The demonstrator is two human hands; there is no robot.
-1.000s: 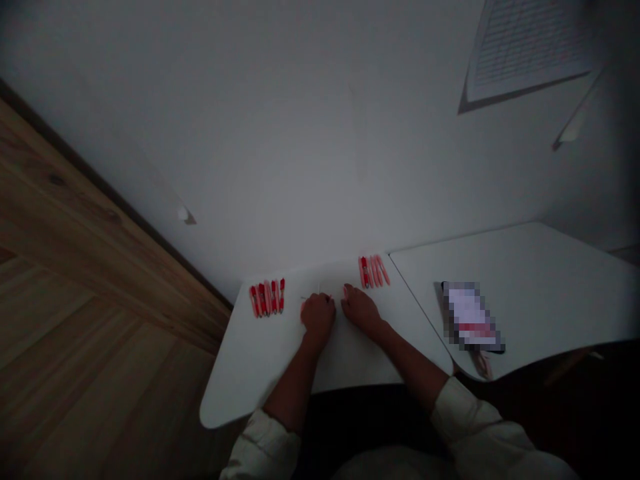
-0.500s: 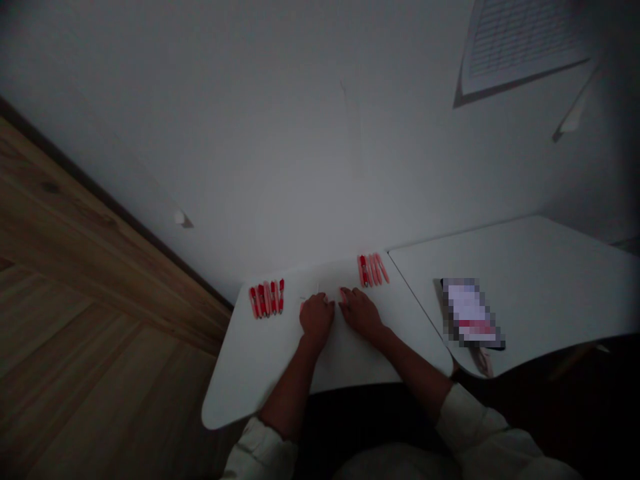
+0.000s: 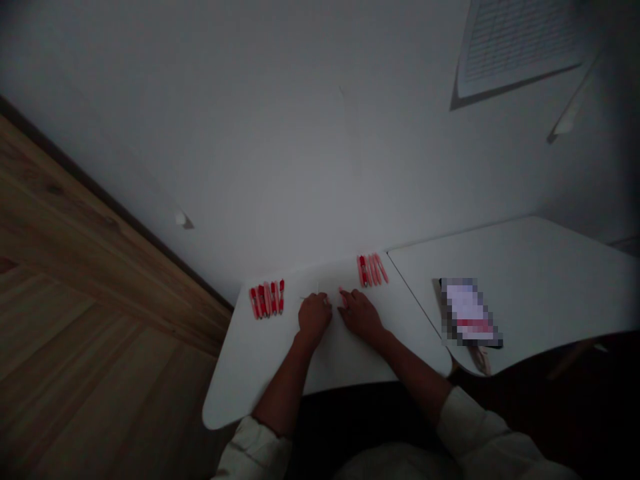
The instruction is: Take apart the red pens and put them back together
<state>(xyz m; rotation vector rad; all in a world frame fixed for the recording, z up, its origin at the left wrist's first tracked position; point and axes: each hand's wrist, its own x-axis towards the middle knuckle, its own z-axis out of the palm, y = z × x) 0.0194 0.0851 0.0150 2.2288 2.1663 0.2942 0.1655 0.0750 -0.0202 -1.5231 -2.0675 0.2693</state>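
My left hand (image 3: 314,317) rests on the white table with its fingers curled in. What it holds is too small and dark to make out; a thin pale sliver shows just beyond its fingers. A short way to the right, my right hand (image 3: 362,315) pinches a small pink pen piece (image 3: 342,292), mostly hidden by the fingers. Left of my hands lies a row of several red and pink pens (image 3: 267,299), side by side. Another group of pink pens (image 3: 375,269), one with a red part, lies beyond my right hand.
The white table (image 3: 240,380) stands against a pale wall. A second table (image 3: 540,293) adjoins it on the right, bearing a phone-like device (image 3: 470,310) with a blurred screen and a strap. A printed sheet (image 3: 515,47) hangs on the wall.
My two hands have moved slightly apart, the left one a little to the left. More of the pink piece shows at my right fingertips. The pen groups stay put.
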